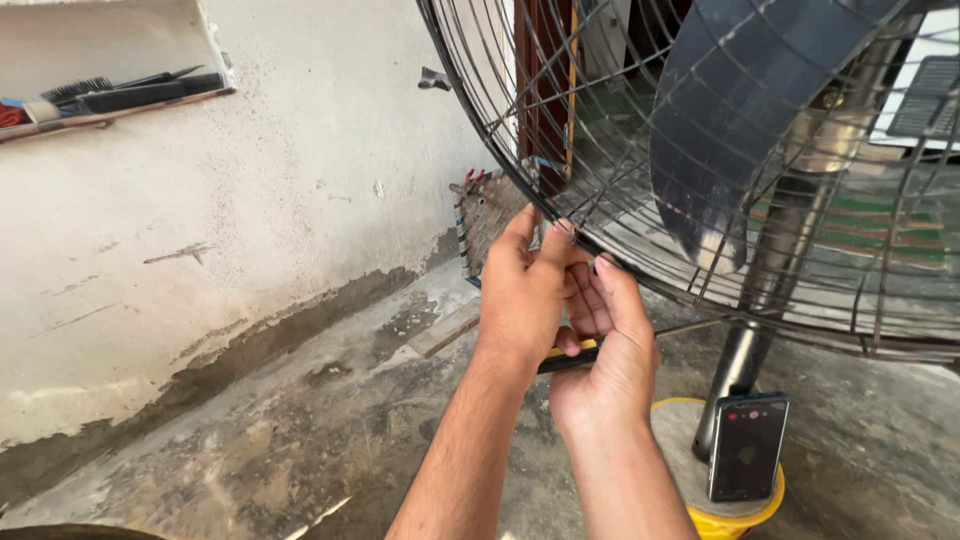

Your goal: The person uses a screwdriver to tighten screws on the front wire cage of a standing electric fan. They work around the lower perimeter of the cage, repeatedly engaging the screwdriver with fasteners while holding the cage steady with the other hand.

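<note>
While both hands meet at the lower rim of the large black wire fan guard (560,215), fingertips pinch it.
Left hand (525,290) closed on rim; right hand (610,345) clasps yellow-black handled tool (568,357); judgement: brace the guard, work slowly; dark phone (746,445) leans against stand.

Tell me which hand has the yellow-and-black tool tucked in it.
The right hand: the yellow-and-black tool lies across its palm, while the left hand only pinches the fan guard's rim.
</note>
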